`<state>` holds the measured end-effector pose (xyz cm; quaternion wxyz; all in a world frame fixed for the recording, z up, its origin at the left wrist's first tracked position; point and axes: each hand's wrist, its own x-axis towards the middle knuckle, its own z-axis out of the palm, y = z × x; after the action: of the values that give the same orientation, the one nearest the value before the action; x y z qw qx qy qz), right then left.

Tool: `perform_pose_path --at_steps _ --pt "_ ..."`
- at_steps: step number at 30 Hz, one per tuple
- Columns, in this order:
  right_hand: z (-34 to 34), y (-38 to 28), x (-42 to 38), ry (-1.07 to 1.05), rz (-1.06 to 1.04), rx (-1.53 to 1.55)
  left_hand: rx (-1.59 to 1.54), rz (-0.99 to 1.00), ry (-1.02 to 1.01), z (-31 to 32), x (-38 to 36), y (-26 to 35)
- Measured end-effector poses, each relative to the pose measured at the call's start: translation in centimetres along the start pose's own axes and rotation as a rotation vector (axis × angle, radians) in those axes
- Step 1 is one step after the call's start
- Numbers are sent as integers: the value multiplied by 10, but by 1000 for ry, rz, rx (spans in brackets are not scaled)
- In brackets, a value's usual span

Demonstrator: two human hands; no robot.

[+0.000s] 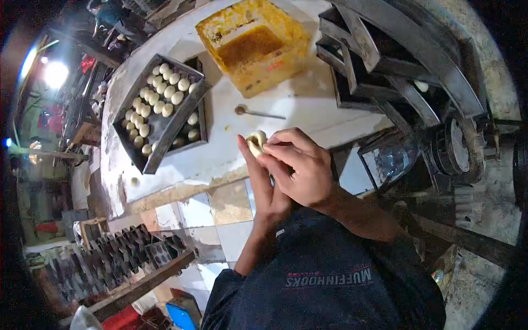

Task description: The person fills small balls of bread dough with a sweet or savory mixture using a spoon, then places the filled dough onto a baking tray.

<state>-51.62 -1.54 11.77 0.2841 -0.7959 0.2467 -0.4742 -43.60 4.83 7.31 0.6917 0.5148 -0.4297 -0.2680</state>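
A small pale piece of dough [256, 144] sits between my two hands, just above the table's near edge. It is folded, with a darker hollow at its middle. My left hand [265, 190] supports it from below with the thumb raised along its left side. From the right, my right hand [300, 165] pinches its edge between thumb and fingertips. Beyond the hands, a spoon [263, 114] with a brown-coated bowl lies on the white table [220, 157]. Several round dough balls [159, 88] rest in rows inside a dark metal tray [175, 125] at the left.
A yellow, smeared tub [258, 77] with orange-brown paste stands at the back. Dark metal trays [379, 60] are stacked at the right. One dough ball [135, 181] lies at the table's left edge. Dark metal moulds [110, 258] sit on a rack lower left.
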Motion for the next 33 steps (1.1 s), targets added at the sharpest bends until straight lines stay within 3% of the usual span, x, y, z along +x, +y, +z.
perform_pose_path --at_steps 1,3,5,6,11,13,14,15,17,19,21,22,23,24,25,27,29,31,33 --pt "-2 -7 -6 44 -15 -7 73 -47 5 2 -7 24" --pt "-14 -23 -11 73 -104 25 -275 -129 116 -2 -21 44" --pt "-30 -42 -9 -25 -137 69 -591 -124 15 -23 -34 43" --pt "-33 -50 -10 -120 -166 103 -539 -116 21 -29 -39 45" --pt "-10 -75 -20 -110 -324 28 -464 7 119 -56 -50 52" --pt "-5 -86 -7 -202 224 265 -350 166 158 -72 -50 45" --pt "9 -78 -5 -287 314 469 -274 259 188 -80 -48 45" --pt "17 -79 -3 -307 305 476 -268 267 209 -93 -48 45" --pt "39 -87 2 -422 281 512 388 464 150 -121 -46 46" --pt "65 -105 11 -462 167 438 691 513 261 -143 -41 54" --pt "91 -123 15 -438 8 293 844 293 262 -163 -45 70" --pt "105 -128 15 -423 -41 236 843 280 263 -174 -43 68" --pt "115 -125 15 -426 -29 231 618 237 290 -182 -40 65" --pt "123 -120 15 -402 -160 198 389 190 311 -189 -37 62" --pt "130 -117 18 -376 -290 160 378 180 299 -196 -38 57" --pt "132 -119 28 -353 -290 157 -231 -179 319 -206 -42 46" --pt "123 -126 41 -383 -49 194 -548 -30 229 -197 -24 57" --pt "119 -124 44 -360 133 195 -585 147 142 -193 -13 52" --pt "114 -108 43 -441 132 405 -215 322 51 -198 6 45"
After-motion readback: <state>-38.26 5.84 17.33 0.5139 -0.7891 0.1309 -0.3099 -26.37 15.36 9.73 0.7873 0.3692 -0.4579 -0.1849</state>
